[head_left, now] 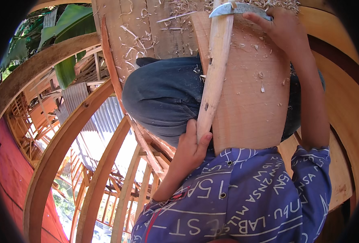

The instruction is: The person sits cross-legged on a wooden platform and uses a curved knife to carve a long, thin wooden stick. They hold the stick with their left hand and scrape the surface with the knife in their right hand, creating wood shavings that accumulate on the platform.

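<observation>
My left hand (190,146) grips the lower end of a long pale wooden stick (214,69), which slants up across my lap. Across the stick's top end lies a curved metal blade (232,9), with my right hand (281,27) closed on its right part. Behind the stick, a wide flat wooden board (252,93) rests upright against my knees in blue jeans (163,93). Small shavings dot the board. My patterned blue shirt (244,198) fills the lower part of the view.
Wooden planks (147,28) strewn with curled shavings lie beyond my knees. Curved wooden ribs (58,150) sweep down the left side. Corrugated metal roofing (94,121) and timber frames show between them. Green leaves (66,24) hang at the upper left.
</observation>
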`<action>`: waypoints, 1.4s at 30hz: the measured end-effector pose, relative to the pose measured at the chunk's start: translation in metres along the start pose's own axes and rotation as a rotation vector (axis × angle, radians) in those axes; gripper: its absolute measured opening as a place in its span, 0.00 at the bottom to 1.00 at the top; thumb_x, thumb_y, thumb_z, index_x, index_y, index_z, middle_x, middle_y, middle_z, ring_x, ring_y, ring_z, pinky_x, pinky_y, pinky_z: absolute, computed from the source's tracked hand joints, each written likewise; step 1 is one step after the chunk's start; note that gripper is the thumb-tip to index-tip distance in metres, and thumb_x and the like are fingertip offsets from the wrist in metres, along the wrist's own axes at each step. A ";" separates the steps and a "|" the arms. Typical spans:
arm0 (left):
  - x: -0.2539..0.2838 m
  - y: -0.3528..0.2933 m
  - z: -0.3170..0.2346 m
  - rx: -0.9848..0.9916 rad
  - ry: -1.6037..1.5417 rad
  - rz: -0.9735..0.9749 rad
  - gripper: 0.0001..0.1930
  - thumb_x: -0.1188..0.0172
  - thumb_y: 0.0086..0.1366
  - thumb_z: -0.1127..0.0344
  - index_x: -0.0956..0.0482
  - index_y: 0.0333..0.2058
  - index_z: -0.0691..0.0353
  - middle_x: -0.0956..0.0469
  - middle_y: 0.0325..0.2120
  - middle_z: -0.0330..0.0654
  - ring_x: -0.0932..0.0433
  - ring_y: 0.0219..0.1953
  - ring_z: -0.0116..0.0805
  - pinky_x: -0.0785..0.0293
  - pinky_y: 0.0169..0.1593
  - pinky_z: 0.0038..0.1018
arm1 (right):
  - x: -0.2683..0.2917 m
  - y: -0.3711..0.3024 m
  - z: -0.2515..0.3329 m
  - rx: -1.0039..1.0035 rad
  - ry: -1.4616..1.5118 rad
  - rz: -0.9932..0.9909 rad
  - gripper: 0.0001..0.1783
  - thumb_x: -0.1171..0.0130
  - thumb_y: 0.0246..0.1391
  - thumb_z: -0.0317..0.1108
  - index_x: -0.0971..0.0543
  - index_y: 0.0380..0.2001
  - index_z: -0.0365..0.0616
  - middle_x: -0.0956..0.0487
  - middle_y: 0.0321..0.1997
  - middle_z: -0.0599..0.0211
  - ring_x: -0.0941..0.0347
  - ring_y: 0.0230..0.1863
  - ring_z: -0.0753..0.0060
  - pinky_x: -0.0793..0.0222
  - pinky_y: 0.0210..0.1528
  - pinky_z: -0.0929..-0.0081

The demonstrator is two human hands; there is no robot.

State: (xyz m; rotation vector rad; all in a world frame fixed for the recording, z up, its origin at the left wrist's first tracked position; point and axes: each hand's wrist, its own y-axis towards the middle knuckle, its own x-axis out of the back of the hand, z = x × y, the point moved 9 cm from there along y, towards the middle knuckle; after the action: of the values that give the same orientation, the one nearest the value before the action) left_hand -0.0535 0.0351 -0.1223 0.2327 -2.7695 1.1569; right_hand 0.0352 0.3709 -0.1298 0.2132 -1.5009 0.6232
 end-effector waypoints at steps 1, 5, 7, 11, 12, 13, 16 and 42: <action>0.000 0.000 -0.001 -0.009 0.016 -0.009 0.20 0.52 0.67 0.51 0.38 0.40 0.67 0.32 0.18 0.46 0.29 0.19 0.37 0.35 0.25 0.33 | 0.007 0.007 -0.004 -0.056 0.002 -0.031 0.39 0.48 0.50 0.67 0.20 0.24 0.32 0.24 0.20 0.50 0.24 0.26 0.59 0.30 0.33 0.64; -0.003 -0.005 -0.001 0.009 0.054 0.080 0.19 0.49 0.66 0.55 0.39 0.41 0.67 0.28 0.25 0.65 0.28 0.31 0.71 0.33 0.33 0.48 | 0.032 0.038 -0.058 -0.259 0.285 -0.142 0.36 0.47 0.53 0.61 0.21 0.24 0.30 0.22 0.26 0.46 0.23 0.31 0.58 0.29 0.36 0.63; -0.003 -0.003 0.001 0.030 0.029 0.095 0.19 0.49 0.66 0.54 0.39 0.41 0.66 0.29 0.25 0.66 0.28 0.32 0.71 0.33 0.34 0.48 | 0.041 0.042 -0.081 -0.371 0.296 -0.093 0.35 0.47 0.53 0.61 0.21 0.28 0.30 0.22 0.28 0.45 0.23 0.33 0.58 0.29 0.38 0.64; -0.005 -0.001 0.003 0.094 -0.013 0.093 0.18 0.49 0.66 0.55 0.38 0.41 0.66 0.28 0.26 0.66 0.28 0.32 0.70 0.32 0.35 0.48 | 0.011 0.024 -0.095 -0.243 0.132 0.053 0.44 0.50 0.47 0.74 0.21 0.20 0.33 0.29 0.12 0.59 0.29 0.18 0.62 0.33 0.26 0.68; -0.006 -0.002 0.005 0.105 -0.021 0.059 0.18 0.49 0.66 0.56 0.38 0.42 0.66 0.28 0.27 0.65 0.28 0.32 0.70 0.32 0.35 0.48 | 0.006 0.008 -0.073 -0.160 0.194 0.023 0.43 0.49 0.48 0.72 0.21 0.20 0.33 0.30 0.12 0.58 0.31 0.17 0.64 0.35 0.25 0.68; -0.005 -0.003 0.008 0.110 -0.024 0.047 0.18 0.49 0.65 0.56 0.38 0.42 0.66 0.28 0.27 0.65 0.28 0.32 0.70 0.33 0.34 0.47 | 0.020 -0.022 -0.028 -0.097 0.249 -0.009 0.41 0.48 0.49 0.70 0.22 0.20 0.32 0.31 0.11 0.58 0.33 0.17 0.65 0.36 0.25 0.68; -0.005 -0.001 0.011 0.125 -0.051 0.100 0.18 0.49 0.65 0.57 0.37 0.43 0.66 0.28 0.28 0.63 0.28 0.30 0.67 0.32 0.34 0.44 | 0.018 -0.076 0.025 0.017 0.221 0.150 0.42 0.45 0.40 0.74 0.20 0.16 0.36 0.26 0.13 0.52 0.24 0.20 0.52 0.30 0.25 0.63; -0.004 0.002 0.005 0.110 -0.114 0.082 0.19 0.49 0.66 0.55 0.37 0.43 0.66 0.27 0.28 0.63 0.27 0.33 0.68 0.31 0.35 0.44 | 0.010 -0.001 -0.010 -0.020 0.023 -0.005 0.47 0.51 0.42 0.78 0.20 0.22 0.34 0.25 0.16 0.52 0.24 0.23 0.55 0.29 0.31 0.62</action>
State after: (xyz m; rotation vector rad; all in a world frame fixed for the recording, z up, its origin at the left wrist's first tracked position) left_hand -0.0501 0.0334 -0.1280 0.2037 -2.8404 1.3587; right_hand 0.0443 0.3774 -0.1211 0.1938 -1.4839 0.6043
